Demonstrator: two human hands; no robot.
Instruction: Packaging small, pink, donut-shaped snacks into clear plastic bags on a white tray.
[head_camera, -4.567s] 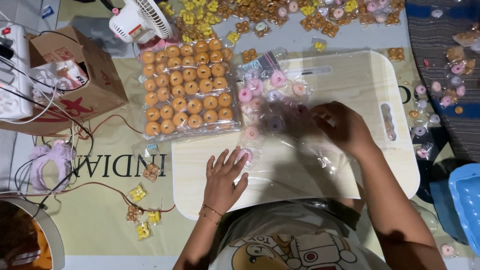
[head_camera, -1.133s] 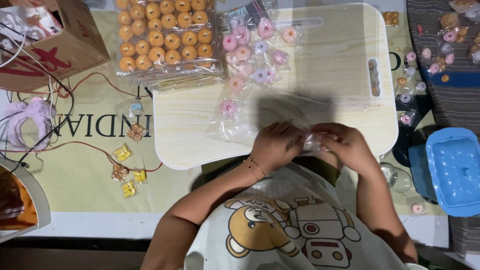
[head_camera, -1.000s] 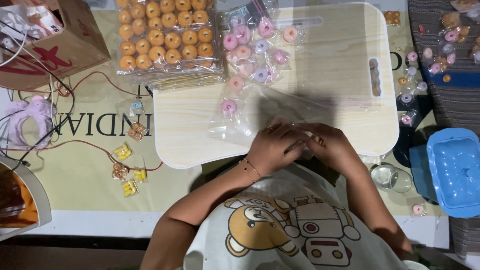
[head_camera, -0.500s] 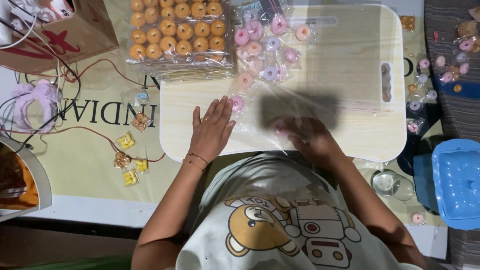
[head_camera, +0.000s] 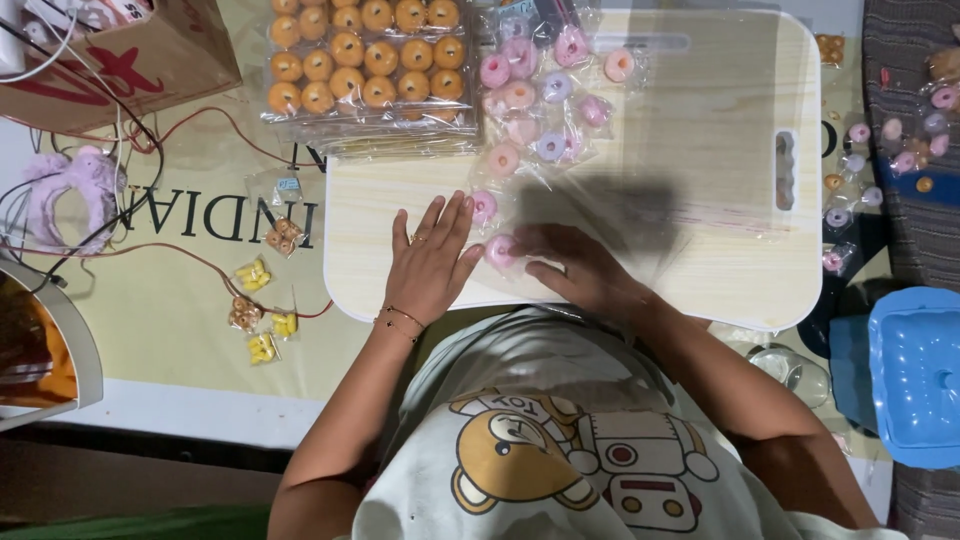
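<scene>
My left hand lies flat, fingers spread, on the pale wooden lap board, pressing the left edge of a large clear plastic bag. My right hand reaches inside or over that bag and its fingertips touch a small pink ring piece near the bag's left end. Another pink ring lies just above, beside my left fingertips. Several more pink and lilac rings in small clear packets spread across the board's top left.
A clear pack of orange rings overlaps the board's top-left corner. A cardboard box and cables sit at far left. Small yellow and orange packets lie on the mat. A blue plastic lid and glass jar are at right.
Both hands had been together at the board's near edge holding a small packet. My left hand then moved left and flattened; my right hand has now slid left, bringing a pink ring with it.
</scene>
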